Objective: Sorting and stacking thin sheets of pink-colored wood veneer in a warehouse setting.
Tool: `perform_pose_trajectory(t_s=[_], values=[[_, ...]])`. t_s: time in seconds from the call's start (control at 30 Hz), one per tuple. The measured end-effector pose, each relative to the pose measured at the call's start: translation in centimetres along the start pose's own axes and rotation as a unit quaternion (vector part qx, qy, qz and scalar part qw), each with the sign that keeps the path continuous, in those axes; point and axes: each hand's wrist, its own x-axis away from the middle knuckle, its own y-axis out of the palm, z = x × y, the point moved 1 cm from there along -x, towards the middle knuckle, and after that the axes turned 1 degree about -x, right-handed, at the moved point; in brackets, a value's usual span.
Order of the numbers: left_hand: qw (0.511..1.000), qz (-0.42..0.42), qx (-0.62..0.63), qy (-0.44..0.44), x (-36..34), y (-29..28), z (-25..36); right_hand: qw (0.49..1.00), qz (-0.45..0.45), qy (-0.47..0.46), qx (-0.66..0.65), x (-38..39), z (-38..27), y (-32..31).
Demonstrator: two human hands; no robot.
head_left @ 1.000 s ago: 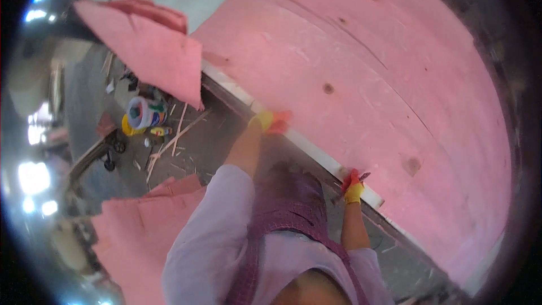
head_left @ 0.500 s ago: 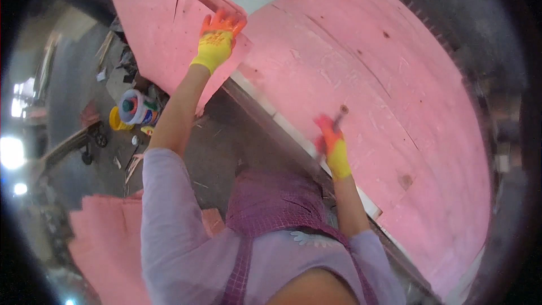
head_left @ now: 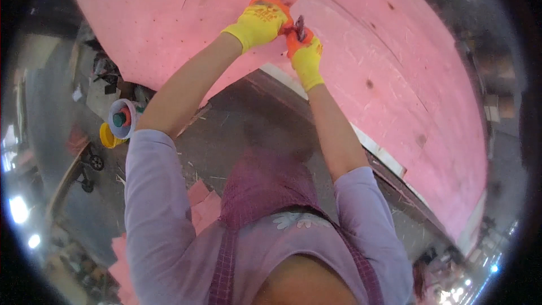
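My left hand [head_left: 263, 20], in a yellow and orange glove, is curled at the right edge of a thin pink sheet [head_left: 152, 28] with small dark specks and a split near its far edge. It looks like wood veneer. Right beside it, my right hand [head_left: 305, 51], gloved the same way, is closed on a small dark hand tool [head_left: 300, 22]; its working end is hard to make out. Both hands almost touch over the seam where the speckled sheet meets a large pink sheet [head_left: 389, 73] with brown knots and long cracks.
A pale strip [head_left: 379, 149] runs along the near edge of the worktable. On the floor to the left stand a white bucket [head_left: 120, 127] and a yellow container [head_left: 108, 136], near a wheeled frame [head_left: 95, 162]. Pink offcuts [head_left: 204, 206] lie beside me.
My right hand has moved up and left with the tool, from the near table edge to beside my left hand. My left hand has gone from spread on the sheet to curled at its edge.
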Motion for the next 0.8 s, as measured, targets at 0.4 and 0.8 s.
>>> perform_pose_trajectory(t_s=[0.4, 0.8], values=[[0.998, -0.041, 0.014, -0.037, 2.0, -0.6, -2.6, 0.904, 0.114, 0.319, -0.259, 18.3, 21.3, -20.1], [0.966, -0.040, -0.180, -0.182, 4.0, -3.5, 6.2, 0.878, -0.125, 0.404, -0.224, 31.2, 18.2, -21.5]])
